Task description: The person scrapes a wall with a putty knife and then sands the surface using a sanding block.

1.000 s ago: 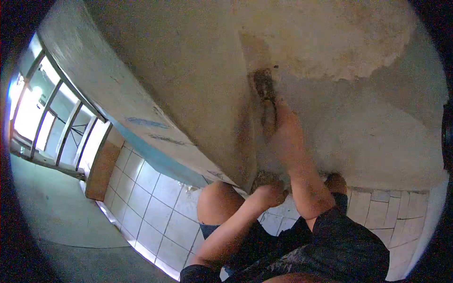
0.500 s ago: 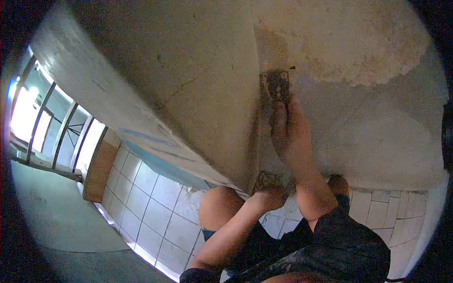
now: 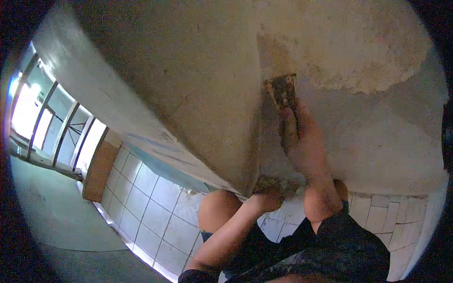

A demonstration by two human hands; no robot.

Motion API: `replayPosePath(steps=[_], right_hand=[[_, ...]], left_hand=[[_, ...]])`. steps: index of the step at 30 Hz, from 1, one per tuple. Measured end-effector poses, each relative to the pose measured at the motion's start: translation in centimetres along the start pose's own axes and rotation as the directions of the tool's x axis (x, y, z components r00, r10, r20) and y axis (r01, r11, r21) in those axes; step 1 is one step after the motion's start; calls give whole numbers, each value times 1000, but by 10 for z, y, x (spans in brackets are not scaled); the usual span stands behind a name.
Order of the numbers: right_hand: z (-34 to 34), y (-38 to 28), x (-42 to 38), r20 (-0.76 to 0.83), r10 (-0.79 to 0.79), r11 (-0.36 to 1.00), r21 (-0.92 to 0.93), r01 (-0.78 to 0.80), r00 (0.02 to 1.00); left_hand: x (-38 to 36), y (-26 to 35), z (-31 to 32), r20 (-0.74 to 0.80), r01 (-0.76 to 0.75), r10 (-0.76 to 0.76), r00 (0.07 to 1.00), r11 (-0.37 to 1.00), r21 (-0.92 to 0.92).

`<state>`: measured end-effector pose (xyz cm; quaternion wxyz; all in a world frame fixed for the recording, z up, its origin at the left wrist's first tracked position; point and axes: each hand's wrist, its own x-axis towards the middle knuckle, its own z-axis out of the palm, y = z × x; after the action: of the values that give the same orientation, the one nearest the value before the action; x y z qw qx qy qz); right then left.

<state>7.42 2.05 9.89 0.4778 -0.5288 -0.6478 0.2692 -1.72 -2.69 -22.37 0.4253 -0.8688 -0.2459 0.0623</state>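
My right hand (image 3: 295, 129) is closed around a putty knife (image 3: 282, 89) with a dark, crusted blade. The blade's wide edge is up against the wall (image 3: 349, 127), just right of the inner corner and below a rough, patchy area. Lower down, my left hand (image 3: 268, 200) is closed, near the bottom of the corner. Something dark and lumpy (image 3: 268, 183) shows at its top. Shadow and blur hide what that is.
A pale side wall or panel (image 3: 207, 94) meets the wall on the left. White tiles (image 3: 151, 207) cover the floor beneath my knees. A barred window (image 3: 52, 122) is at far left, with a brown board (image 3: 100, 165) beside it.
My right hand and the putty knife have shifted slightly right and down, away from the corner, and the blade has tilted. My left hand stays about where it was.
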Motion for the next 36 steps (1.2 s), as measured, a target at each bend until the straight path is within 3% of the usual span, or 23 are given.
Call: replayPosePath(steps=[2,3,4,5,6,7,10,11,13,14,16,20,22,23,25,26,28,29,31,32,34,35,36], right_hand=[[-1,6,11,-34,-158,954,-263,144,987],[-7,-1,7,-33,-152,953,-269,138,988],[-15,-24,3,33,-43,987,-152,48,999],[-20,-37,1,109,51,998,-38,-47,993],[-18,-28,2,109,48,998,-42,-44,993],[-12,-8,5,69,-6,998,-62,11,998],[4,6,18,-45,-161,981,-120,155,986],[7,6,19,-114,-246,961,-159,226,963],[3,-1,8,-75,-177,979,-120,167,981],[1,-5,6,-34,-118,990,-84,115,992],[5,3,10,-50,-161,985,-66,158,986],[-2,-6,8,30,-8,995,-97,11,1000],[4,-2,4,-10,-61,996,-67,60,998],[8,1,6,-55,-127,992,-31,126,990],[11,5,19,-113,-139,983,-135,124,984],[11,9,22,-166,-140,966,-240,97,976],[12,19,14,-145,-101,975,-213,68,984],[11,21,10,-133,-77,982,-184,51,988],[11,22,9,-109,-54,992,-122,41,993],[12,20,9,-92,-40,995,-91,31,995],[8,0,10,-89,-106,990,-99,97,990],[6,-7,9,-85,-166,982,-108,157,982],[7,-6,7,-82,-160,982,-110,151,984]], left_hand=[[2,1,-7,-83,95,-86,993,988,118],[1,-10,-25,35,138,-140,990,849,-510],[1,-23,-41,161,190,-108,981,354,-916],[3,-32,-44,157,186,-109,982,355,-916],[5,-39,-48,136,-66,189,973,783,-618],[8,-45,-49,265,-403,431,862,902,-156],[-2,3,-8,91,-366,357,930,923,120],[1,-14,-28,90,-367,358,929,924,112],[7,-52,-59,290,-340,443,849,876,-342],[5,-44,-54,293,-337,437,850,880,-336],[3,-19,-32,284,-514,480,830,856,54],[0,-21,-28,231,-398,421,877,907,-142],[4,-41,-48,241,89,174,955,608,-789],[2,-46,-51,240,89,169,956,612,-786],[-2,-52,-51,207,-112,155,966,972,-206],[-1,-47,-48,207,-110,155,966,971,-210],[-1,-36,-45,153,-402,379,913,900,167],[0,-34,-47,151,-402,380,913,900,166],[3,-36,-47,186,-237,282,941,944,-231],[2,-28,-38,188,-232,276,943,946,-227],[-2,-6,-20,211,-531,488,847,748,399],[-1,-20,-37,206,-534,494,845,751,389],[1,-38,-52,192,-465,448,874,883,58]])
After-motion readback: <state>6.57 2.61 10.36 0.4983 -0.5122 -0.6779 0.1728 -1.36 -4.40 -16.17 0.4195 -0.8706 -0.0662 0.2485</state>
